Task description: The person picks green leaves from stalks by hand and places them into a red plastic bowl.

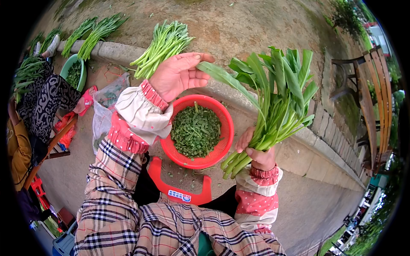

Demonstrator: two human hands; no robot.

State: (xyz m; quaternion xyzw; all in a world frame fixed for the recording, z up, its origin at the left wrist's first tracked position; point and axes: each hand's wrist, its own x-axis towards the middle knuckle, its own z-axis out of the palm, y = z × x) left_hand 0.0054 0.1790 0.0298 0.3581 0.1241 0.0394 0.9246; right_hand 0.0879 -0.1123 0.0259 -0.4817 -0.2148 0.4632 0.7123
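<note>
My right hand (258, 152) is closed around the lower stems of a bunch of water spinach (278, 105), its long leaves pointing up and away. To the left, my left hand (184, 73) is raised with the palm showing, thumb and forefinger near the tip of one long leaf of that bunch; whether they pinch it I cannot tell. Below and between the hands stands a red plastic colander basket (229, 134) holding chopped greens (196, 132). Another bundle of green stems (163, 48) lies across the stone curb, beyond my left hand.
The stone curb (112, 54) crosses in front. More green bunches (99, 35) and a green basin (84, 76) of greens are at left, by a seated person (45, 96). A clear plastic bag (107, 105) lies nearby. A red plastic stool (160, 179) is before me; a wooden bench (371, 102) stands right.
</note>
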